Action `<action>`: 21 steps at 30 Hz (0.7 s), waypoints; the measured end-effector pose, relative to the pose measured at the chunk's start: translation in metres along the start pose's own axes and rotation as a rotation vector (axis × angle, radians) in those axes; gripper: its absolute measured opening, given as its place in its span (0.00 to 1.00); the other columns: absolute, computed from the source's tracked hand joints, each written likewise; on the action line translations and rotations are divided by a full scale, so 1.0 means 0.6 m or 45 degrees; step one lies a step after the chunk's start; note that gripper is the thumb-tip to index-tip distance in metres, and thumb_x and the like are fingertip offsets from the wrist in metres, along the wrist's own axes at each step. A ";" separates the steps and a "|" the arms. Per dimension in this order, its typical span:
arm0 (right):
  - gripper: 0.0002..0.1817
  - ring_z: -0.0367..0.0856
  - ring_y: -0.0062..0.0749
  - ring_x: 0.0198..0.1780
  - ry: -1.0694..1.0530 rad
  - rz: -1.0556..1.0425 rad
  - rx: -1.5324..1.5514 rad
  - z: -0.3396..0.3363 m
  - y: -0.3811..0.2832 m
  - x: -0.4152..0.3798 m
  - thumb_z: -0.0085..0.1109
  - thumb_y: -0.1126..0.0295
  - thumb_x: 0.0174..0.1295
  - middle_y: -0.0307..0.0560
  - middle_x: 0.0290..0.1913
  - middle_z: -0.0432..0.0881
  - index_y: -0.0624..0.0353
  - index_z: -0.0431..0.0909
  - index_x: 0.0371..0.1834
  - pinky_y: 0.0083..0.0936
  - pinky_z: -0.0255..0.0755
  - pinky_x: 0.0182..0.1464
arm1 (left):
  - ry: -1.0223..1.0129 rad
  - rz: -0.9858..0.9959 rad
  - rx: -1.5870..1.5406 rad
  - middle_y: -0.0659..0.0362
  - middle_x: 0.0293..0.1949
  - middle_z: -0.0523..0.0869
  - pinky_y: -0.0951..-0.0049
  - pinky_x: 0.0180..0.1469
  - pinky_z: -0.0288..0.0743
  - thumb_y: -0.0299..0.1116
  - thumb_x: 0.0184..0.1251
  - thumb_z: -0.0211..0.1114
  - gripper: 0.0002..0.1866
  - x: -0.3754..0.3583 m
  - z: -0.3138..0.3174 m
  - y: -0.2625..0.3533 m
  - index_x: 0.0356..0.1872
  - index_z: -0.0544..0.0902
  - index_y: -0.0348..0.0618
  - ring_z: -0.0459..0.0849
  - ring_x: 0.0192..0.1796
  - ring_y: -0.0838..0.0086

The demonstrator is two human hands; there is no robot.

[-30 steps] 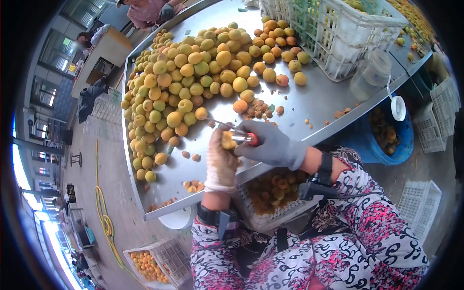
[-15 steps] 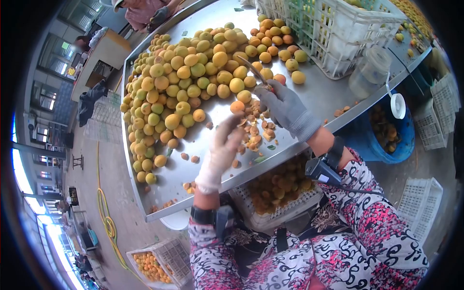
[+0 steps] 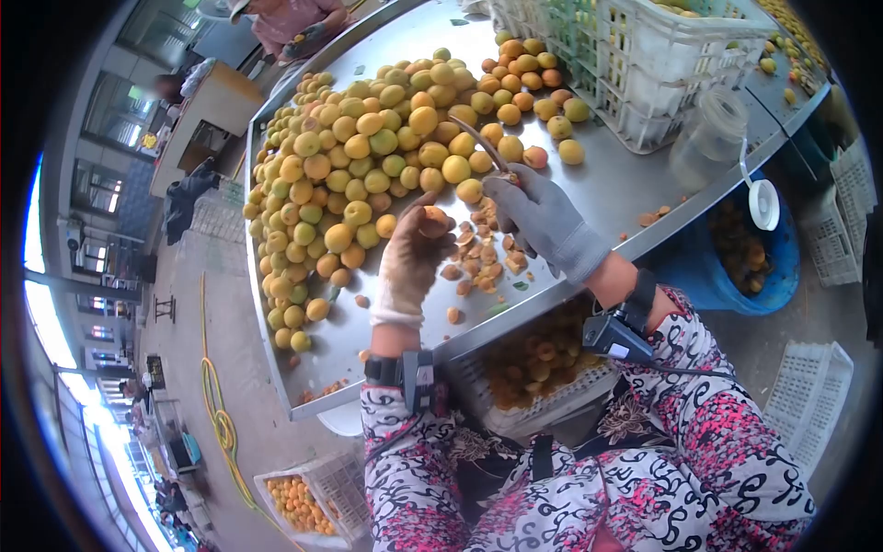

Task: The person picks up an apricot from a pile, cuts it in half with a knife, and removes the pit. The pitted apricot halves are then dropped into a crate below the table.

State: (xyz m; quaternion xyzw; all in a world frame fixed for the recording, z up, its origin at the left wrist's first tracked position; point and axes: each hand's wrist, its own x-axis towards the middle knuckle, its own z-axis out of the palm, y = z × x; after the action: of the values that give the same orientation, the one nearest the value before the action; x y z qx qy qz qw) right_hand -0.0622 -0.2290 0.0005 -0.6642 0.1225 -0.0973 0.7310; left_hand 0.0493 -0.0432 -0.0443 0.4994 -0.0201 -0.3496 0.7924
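Observation:
My left hand (image 3: 411, 267), in a stained white glove, has its fingers closed round an orange apricot (image 3: 436, 217) near the front of the fruit pile. To its right, my right hand (image 3: 547, 221) wears a grey glove and grips a knife with a slim curved blade (image 3: 475, 140). That blade points up and away, over the apricots (image 3: 372, 138) heaped on the metal table (image 3: 602, 198). Between the hands lies a small heap of brown pits (image 3: 480, 253); some pieces may be bits of fruit. The knife's handle is mostly hidden in the right glove.
A white crate (image 3: 644, 78) stands at the back right beside a clear plastic jar (image 3: 710, 133). Below the table's front edge sits a basket of cut fruit (image 3: 538, 368). A blue bucket (image 3: 777, 267) is at the right. Another person (image 3: 299, 28) works across the table.
My left hand has taken hold of an apricot from the pile's front edge and drawn it slightly toward me. My right hand keeps the knife in nearly the same place.

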 end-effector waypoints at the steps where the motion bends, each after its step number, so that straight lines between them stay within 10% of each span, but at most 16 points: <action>1: 0.19 0.72 0.16 0.29 -0.028 -0.002 0.056 0.005 -0.001 -0.004 0.53 0.55 0.67 0.37 0.26 0.74 0.62 0.75 0.42 0.19 0.69 0.33 | -0.055 0.071 -0.048 0.55 0.36 0.81 0.69 0.36 0.76 0.46 0.65 0.61 0.25 -0.021 0.018 0.005 0.54 0.73 0.36 0.80 0.32 0.70; 21: 0.17 0.74 0.18 0.31 -0.229 0.116 -0.006 0.047 0.020 -0.016 0.52 0.57 0.68 0.38 0.28 0.76 0.63 0.74 0.42 0.20 0.71 0.35 | -0.185 0.005 -0.549 0.52 0.40 0.79 0.69 0.38 0.72 0.52 0.66 0.60 0.27 -0.087 0.029 0.012 0.55 0.73 0.40 0.78 0.36 0.67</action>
State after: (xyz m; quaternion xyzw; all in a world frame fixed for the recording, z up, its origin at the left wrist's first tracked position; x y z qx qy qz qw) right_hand -0.0630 -0.1982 -0.0087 -0.6658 0.0869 -0.0036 0.7411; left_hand 0.0070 -0.0249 -0.0132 0.2921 -0.0029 -0.3793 0.8780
